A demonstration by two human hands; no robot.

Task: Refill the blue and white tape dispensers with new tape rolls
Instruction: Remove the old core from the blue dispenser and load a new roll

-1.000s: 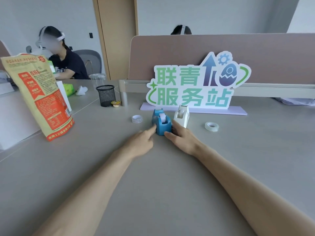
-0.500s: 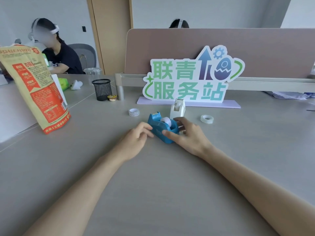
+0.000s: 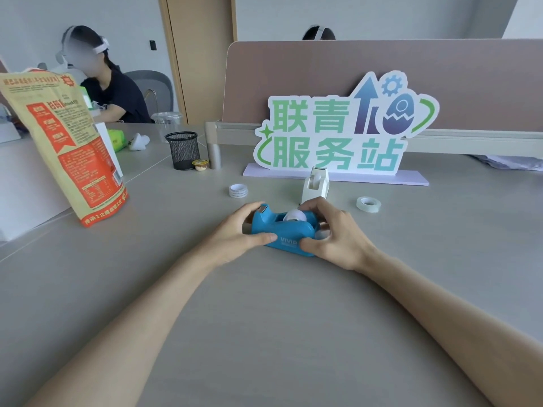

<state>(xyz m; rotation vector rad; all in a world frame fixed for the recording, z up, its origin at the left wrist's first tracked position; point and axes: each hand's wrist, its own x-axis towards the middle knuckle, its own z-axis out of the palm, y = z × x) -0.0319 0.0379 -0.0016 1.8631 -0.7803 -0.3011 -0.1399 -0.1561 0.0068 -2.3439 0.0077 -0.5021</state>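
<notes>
The blue tape dispenser (image 3: pixel 283 232) lies sideways on the grey desk (image 3: pixel 264 318), cutter end to the left, a white spool showing in its top. My left hand (image 3: pixel 235 233) grips its cutter end and my right hand (image 3: pixel 332 230) wraps its rear end. Just behind stands the white tape dispenser (image 3: pixel 316 185), upright and untouched. A printed tape roll (image 3: pixel 238 190) rests to the left of it, and a plain whitish tape roll (image 3: pixel 368 204) lies to the right.
A green-lettered standing sign (image 3: pixel 338 133) and a brown partition (image 3: pixel 382 80) close off the back. An orange snack bag (image 3: pixel 64 145) stands at left, with a black mesh cup (image 3: pixel 182 149) and a small yellow-lidded cup (image 3: pixel 200 164) nearby. A seated person (image 3: pixel 100 83) is at far left.
Both hands have pulled the blue dispenser nearer and turned it from end-on to sideways. They now grip its two ends instead of just touching its sides.
</notes>
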